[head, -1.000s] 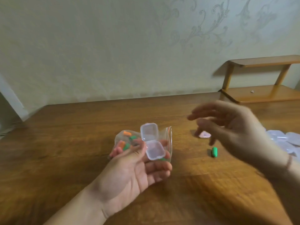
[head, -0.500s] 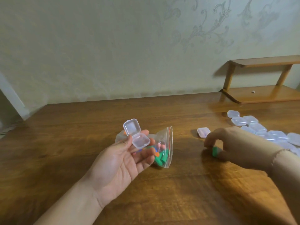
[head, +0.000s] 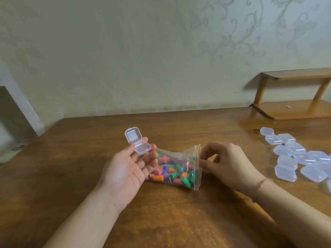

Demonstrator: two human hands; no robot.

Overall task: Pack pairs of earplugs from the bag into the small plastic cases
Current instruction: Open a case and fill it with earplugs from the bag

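Observation:
My left hand (head: 129, 169) is palm up and holds a small clear plastic case (head: 138, 145) at its fingertips, with the hinged lid standing open and nothing visible inside. Just right of it, a clear zip bag (head: 179, 159) with several coloured earplugs (head: 172, 173) lies on the wooden table (head: 71, 158). My right hand (head: 229, 163) rests at the bag's open mouth, with curled fingertips touching the zip edge. Whether those fingers hold an earplug is hidden.
A pile of several closed clear cases (head: 295, 158) lies on the table at the right. Behind it, against the wall, stands a low wooden shelf (head: 293, 110). The table's far left corner is near the wall.
My right hand closed over the loose green earplug on the table, then moved left to the bag's mouth. The earplug is out of sight. My left hand raised the open case off the bag.

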